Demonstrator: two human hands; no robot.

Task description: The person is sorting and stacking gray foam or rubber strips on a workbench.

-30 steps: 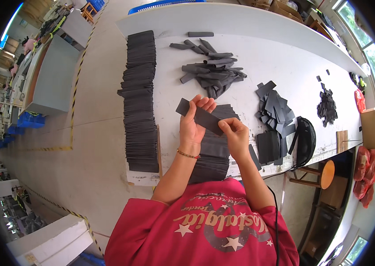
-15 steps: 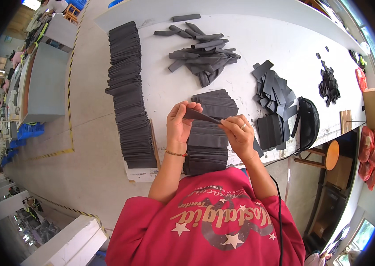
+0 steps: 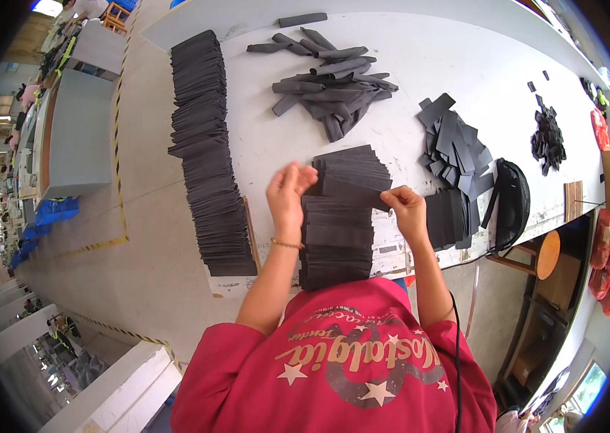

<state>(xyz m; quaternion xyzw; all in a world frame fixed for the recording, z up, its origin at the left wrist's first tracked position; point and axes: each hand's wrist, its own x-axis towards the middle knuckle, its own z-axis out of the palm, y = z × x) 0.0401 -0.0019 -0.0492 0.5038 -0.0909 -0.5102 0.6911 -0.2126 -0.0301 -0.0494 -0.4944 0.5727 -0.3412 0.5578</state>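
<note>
My right hand (image 3: 406, 208) pinches the right end of a flat dark grey fabric strip (image 3: 354, 192). The strip slants over a row of overlapping, similar pieces (image 3: 339, 234) right in front of me. Beside the strip's left end is my left hand (image 3: 290, 198), its fingers loosely bent and apart, with nothing visible in it. A loose heap of rolled-looking dark grey fabric pieces (image 3: 337, 97) lies beyond the hands. To the right, flat dark pieces (image 3: 453, 148) are scattered in a pile, with a neater stack (image 3: 449, 220) nearer to me.
A long, tightly packed row of dark pieces (image 3: 204, 151) runs along the white table's (image 3: 261, 137) left side. At the right are a black mesh-like bag (image 3: 508, 202), a small heap of dark bits (image 3: 547, 137) and a wooden stool (image 3: 547, 255). A cable hangs by my right arm.
The strip, earlier held up folded between both hands, is now flat and lower over the row. My left hand has come off it; my right hand has moved slightly right.
</note>
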